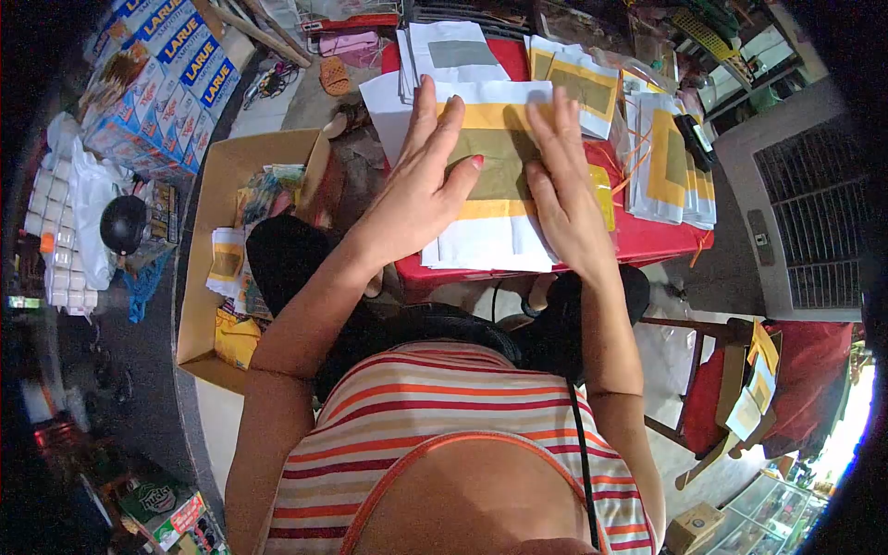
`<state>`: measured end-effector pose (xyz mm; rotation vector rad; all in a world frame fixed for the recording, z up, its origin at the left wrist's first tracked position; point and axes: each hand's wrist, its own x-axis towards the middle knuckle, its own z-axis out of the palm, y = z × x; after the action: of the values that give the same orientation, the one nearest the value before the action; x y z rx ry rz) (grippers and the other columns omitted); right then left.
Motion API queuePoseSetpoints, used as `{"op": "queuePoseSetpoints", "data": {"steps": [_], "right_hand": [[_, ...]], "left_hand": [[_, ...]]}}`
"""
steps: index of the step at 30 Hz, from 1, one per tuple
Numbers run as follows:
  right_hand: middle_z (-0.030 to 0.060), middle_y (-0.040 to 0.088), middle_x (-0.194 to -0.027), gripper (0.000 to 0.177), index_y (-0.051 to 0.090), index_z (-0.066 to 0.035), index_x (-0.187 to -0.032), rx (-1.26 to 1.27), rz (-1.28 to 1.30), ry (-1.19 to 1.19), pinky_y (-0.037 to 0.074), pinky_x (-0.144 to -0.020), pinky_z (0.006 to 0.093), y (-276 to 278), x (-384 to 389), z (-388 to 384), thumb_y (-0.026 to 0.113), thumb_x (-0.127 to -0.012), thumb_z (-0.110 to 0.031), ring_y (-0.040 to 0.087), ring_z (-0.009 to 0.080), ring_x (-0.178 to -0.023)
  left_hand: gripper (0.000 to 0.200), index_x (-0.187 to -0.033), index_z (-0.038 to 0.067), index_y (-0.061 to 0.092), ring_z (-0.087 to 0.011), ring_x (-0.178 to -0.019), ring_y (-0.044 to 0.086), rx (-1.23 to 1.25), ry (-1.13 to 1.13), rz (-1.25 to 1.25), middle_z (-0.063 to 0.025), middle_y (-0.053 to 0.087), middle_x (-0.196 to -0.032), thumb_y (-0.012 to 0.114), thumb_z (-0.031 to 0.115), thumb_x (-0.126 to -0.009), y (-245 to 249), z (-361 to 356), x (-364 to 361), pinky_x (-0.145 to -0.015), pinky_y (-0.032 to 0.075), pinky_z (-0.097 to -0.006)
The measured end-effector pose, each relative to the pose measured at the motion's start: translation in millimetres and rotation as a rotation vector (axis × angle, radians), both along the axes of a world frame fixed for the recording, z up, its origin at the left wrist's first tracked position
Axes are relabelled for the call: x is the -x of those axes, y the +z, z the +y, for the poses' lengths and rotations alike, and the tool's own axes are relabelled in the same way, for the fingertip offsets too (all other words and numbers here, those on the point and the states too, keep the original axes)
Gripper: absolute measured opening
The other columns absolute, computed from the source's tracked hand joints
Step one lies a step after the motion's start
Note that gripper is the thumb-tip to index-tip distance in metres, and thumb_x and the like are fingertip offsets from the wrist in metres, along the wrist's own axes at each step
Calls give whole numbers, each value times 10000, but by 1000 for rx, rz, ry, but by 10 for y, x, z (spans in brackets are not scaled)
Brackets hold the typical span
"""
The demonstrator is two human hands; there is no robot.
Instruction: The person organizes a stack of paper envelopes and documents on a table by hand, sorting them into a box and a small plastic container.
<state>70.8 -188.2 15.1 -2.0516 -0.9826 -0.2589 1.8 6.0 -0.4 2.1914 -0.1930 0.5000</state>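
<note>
A white paper sheet with yellow bands and an olive-brown middle panel (495, 155) lies on a stack of white papers (490, 248) near the front edge of the red table (647, 239). My left hand (421, 180) rests flat on the sheet's left side, fingers apart and pointing away from me. On the right side lies my right hand (566, 185), its fingers stretched out too. Neither hand grasps anything. Behind them sits a white paper with a grey panel (460, 54). More yellow-and-white papers (581, 85) lie at the back right.
An open cardboard box (205, 305) with printed papers stands on the left, below stacked LARUE cartons (190, 55). At the table's right are bundled papers (661, 166) and a black object (696, 141). A wooden chair (703, 361) stands at the right.
</note>
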Motion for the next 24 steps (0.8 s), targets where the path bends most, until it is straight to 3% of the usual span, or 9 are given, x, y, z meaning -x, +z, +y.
{"op": "queuePoseSetpoints", "data": {"steps": [2, 5, 10, 13, 15, 17, 21, 23, 24], "right_hand": [[258, 249, -1560, 501, 479, -79, -1424, 213, -6, 47, 144, -1183, 491, 22, 10, -22, 531, -966, -275, 139, 431, -1474], [260, 331, -1523, 505, 552, -68, -1358, 205, -33, 22, 162, -1174, 503, -11, 2, -20, 565, -949, -363, 179, 433, -1465], [254, 331, -1524, 533, 534, -72, -1369, 252, -19, 36, 166, -1175, 503, 7, -23, -34, 575, -943, -388, 192, 434, -1460], [241, 333, -1529, 527, 530, -70, -1366, 272, -19, 30, 170, -1175, 505, 4, -4, -31, 581, -940, -377, 196, 437, -1458], [227, 328, -1536, 519, 532, -67, -1359, 271, -9, 24, 180, -1172, 507, 7, 13, -15, 588, -935, -363, 195, 442, -1457], [240, 311, -1540, 521, 526, -62, -1362, 278, 5, 28, 186, -1169, 508, -11, 5, -21, 600, -930, -343, 188, 448, -1457], [273, 180, -1579, 547, 486, -41, -1402, 101, 94, 43, 188, -1177, 451, -79, 20, -16, 641, -910, -224, 136, 404, -1483], [278, 98, -1594, 573, 454, -17, -1419, -70, 163, 68, 199, -1176, 428, -177, 17, 18, 649, -906, -184, 108, 366, -1493], [269, 40, -1603, 598, 423, 8, -1433, -99, 218, 52, 211, -1171, 415, -161, 46, 27, 650, -908, -165, 81, 335, -1497]], "left_hand": [[596, -1485, -46, 272, -381, -1489, 79, 9, -2, -13, -293, 23, -1590, 497, 207, -995, -25, 51, -45, -1183, 196, -429], [464, -1430, 29, 420, -303, -1466, 252, 87, 150, -152, -181, 303, -1562, 503, 164, -994, -82, 354, -345, -1167, 253, -387], [394, -1332, 45, 538, -359, -1420, 323, -459, 221, -89, -200, 397, -1497, 554, 219, -979, -563, 1036, -1309, -1149, 294, -412], [440, -1324, 10, 533, -400, -1406, 327, -495, 137, -80, -242, 423, -1461, 556, 242, -950, -605, 1051, -1543, -1151, 298, -435], [446, -1314, 5, 540, -391, -1406, 334, -342, 137, -41, -237, 435, -1454, 529, 288, -970, -467, 945, -1530, -1148, 298, -424], [493, -1346, 6, 513, -379, -1402, 349, 242, 48, 10, -226, 417, -1474, 487, 350, -994, -11, 695, -1114, -1147, 293, -409], [816, -1492, -74, 195, -386, -1470, 176, 301, 149, 51, -299, 201, -1555, 487, 488, -978, 166, 124, -134, -1194, 163, -401], [831, -1517, -74, 75, -302, -1463, 205, 264, 148, 232, -245, 173, -1579, 508, 408, -996, 110, -77, 141, -1179, 181, -334], [880, -1521, -73, 35, -300, -1472, 161, 443, -10, 185, -262, 142, -1582, 522, 430, -988, -75, -101, 110, -1181, 164, -340]]}}
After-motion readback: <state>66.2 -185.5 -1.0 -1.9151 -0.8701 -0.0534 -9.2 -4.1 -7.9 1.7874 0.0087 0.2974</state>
